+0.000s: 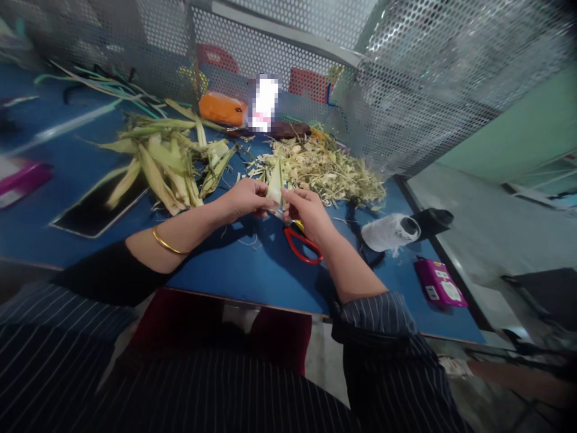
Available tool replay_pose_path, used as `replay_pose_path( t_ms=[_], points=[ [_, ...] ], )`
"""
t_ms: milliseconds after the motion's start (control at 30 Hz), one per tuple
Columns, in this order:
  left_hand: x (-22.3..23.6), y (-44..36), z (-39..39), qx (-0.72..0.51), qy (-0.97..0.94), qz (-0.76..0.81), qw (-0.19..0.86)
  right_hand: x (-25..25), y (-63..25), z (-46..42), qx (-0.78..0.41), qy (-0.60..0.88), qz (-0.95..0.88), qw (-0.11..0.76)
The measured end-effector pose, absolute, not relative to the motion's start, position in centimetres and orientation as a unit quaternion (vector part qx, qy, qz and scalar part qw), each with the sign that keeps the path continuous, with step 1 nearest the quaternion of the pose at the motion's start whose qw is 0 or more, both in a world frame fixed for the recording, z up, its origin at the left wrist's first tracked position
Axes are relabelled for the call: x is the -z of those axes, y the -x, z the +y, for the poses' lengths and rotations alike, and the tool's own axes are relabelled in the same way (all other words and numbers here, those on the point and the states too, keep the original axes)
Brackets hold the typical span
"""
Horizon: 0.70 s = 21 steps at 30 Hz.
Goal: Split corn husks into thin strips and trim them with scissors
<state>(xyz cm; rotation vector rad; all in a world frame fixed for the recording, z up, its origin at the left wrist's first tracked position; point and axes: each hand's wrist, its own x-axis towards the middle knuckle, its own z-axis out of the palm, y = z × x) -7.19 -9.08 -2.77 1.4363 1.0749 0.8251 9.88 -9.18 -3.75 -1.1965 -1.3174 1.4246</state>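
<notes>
My left hand (249, 198) pinches the lower end of a pale green corn husk (276, 180), whose tip points away from me. Close on its right side, my right hand (307, 211) has its fingers closed at the husk's edge. Red-handled scissors (303, 248) lie on the blue table (216, 264) just below my right hand, their blades partly hidden. To the left sits a pile of whole corn husks (166, 159), some resting on a dark flat panel (101, 207). Beyond my hands spreads a heap of husk scraps (324, 168).
A perforated metal screen (279, 48) borders the table's back. On the right are a white thread spool (383, 233), a black spool (435, 222) and a purple packet (440, 282). An orange pouch (222, 109) lies near a blurred-out bright object (265, 102). Green strips (103, 87) lie back left.
</notes>
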Motion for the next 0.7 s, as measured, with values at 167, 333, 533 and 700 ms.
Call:
replay_pose_path(
  t_ms=[167,333,533,700],
  points=[
    [3.3,7.1,-8.8,-0.364,-0.614,0.437,0.548,4.1,-9.7,-9.0,-0.507,0.492,-0.562,0.43],
    [4.0,6.6,-8.5,-0.449,-0.556,0.455,0.531,5.0,-9.6,-8.9,-0.357,0.481,-0.682,0.42],
    [4.6,6.3,-8.3,-0.48,-0.557,0.441,0.514,4.6,-9.4,-9.3,-0.509,0.444,-0.61,0.414],
    [4.6,6.8,-7.9,-0.469,-0.564,0.421,0.534,3.0,-10.1,-9.6,-0.659,0.373,-0.5,0.42]
  ],
)
